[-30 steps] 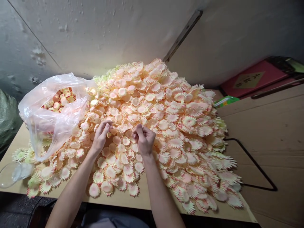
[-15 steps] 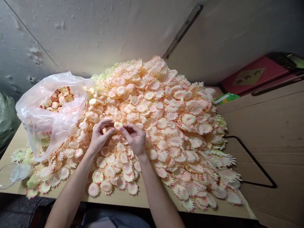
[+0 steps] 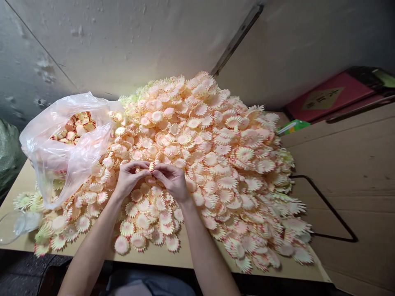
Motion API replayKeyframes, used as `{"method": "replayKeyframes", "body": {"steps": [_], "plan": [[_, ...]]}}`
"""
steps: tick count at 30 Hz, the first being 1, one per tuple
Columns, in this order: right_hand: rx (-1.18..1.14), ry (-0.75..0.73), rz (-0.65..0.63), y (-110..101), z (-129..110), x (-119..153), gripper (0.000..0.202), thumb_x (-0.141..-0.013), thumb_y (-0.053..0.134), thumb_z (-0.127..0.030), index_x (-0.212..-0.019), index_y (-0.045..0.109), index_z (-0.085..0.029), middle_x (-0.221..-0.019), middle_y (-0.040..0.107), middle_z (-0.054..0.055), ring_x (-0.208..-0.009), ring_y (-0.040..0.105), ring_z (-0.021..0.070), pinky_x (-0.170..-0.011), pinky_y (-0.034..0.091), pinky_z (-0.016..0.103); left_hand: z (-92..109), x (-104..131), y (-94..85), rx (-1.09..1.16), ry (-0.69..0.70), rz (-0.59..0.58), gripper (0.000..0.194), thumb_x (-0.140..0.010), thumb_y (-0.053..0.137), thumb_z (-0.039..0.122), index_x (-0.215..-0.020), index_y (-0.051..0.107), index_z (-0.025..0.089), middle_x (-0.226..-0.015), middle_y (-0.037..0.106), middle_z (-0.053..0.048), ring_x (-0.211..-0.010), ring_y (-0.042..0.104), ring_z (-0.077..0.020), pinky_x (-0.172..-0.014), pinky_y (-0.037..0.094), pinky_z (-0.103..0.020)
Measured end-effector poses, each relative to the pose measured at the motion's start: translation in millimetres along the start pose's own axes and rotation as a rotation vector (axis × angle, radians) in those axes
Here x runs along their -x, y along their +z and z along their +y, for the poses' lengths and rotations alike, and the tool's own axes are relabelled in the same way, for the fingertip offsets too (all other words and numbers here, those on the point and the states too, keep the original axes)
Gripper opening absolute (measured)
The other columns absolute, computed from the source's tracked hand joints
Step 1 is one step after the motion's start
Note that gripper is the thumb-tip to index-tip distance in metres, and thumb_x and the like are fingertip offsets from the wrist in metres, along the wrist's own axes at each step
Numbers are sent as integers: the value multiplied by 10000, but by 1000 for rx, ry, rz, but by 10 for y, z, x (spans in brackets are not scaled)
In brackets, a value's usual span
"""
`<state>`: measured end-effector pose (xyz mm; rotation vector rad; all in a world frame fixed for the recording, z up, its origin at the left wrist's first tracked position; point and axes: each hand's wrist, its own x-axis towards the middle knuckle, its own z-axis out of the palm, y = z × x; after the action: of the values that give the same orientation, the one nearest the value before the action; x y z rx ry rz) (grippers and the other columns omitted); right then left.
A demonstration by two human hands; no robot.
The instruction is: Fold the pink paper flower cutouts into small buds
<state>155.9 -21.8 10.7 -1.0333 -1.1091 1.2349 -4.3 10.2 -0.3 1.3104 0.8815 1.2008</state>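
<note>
Between my two hands, at the front middle of the pile, is a small cream flower piece (image 3: 152, 166) with red-tipped petals. My left hand (image 3: 131, 177) pinches its left side with thumb and fingers. From the right, the fingertips of my right hand (image 3: 171, 179) close on the same piece. It looks narrow and folded, seen edge-on. Around and beneath both hands spreads a large heap of pale flower pieces (image 3: 228, 183) with pink centres and jagged rims.
A translucent plastic bag (image 3: 74, 158) holding curled flower pieces stands at the left. Near the table's (image 3: 182, 257) left edge lies a clear plastic cup (image 3: 14, 226). Cardboard (image 3: 345, 176), a bent black rod (image 3: 331, 209) and a red box (image 3: 336, 96) are at the right.
The flower piece has gone from spread and face-up to narrow and edge-on. My hands have come closer together around it.
</note>
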Motion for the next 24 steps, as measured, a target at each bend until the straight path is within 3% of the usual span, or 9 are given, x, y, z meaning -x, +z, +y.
{"method": "replayKeyframes", "body": {"steps": [13, 20, 24], "plan": [[-86, 38, -11, -17, 62, -14, 206, -720, 787, -332, -871, 730, -206, -906, 758, 41, -790, 703, 177, -683, 624, 309, -12, -5, -3, 100, -54, 10, 179, -694, 799, 326, -742, 713, 176, -939, 752, -70, -888, 694, -210, -821, 534, -354], [-93, -9, 41, -13, 78, -50, 177, -700, 806, -295, -817, 717, -197, -806, 753, 17, -687, 695, 143, -656, 603, 264, 0, 6, -9, 12, -57, -13, 263, -750, 753, 365, -923, 732, 169, -938, 731, -72, -821, 666, -171, -712, 532, -259], [-141, -5, 35, -8, 53, -50, 168, -697, 808, -280, -801, 703, -199, -793, 759, 12, -641, 701, 145, -618, 604, 265, -6, 7, -11, 16, -84, -48, 272, -773, 728, 386, -934, 746, 169, -929, 733, -71, -781, 660, -158, -682, 525, -242]]}}
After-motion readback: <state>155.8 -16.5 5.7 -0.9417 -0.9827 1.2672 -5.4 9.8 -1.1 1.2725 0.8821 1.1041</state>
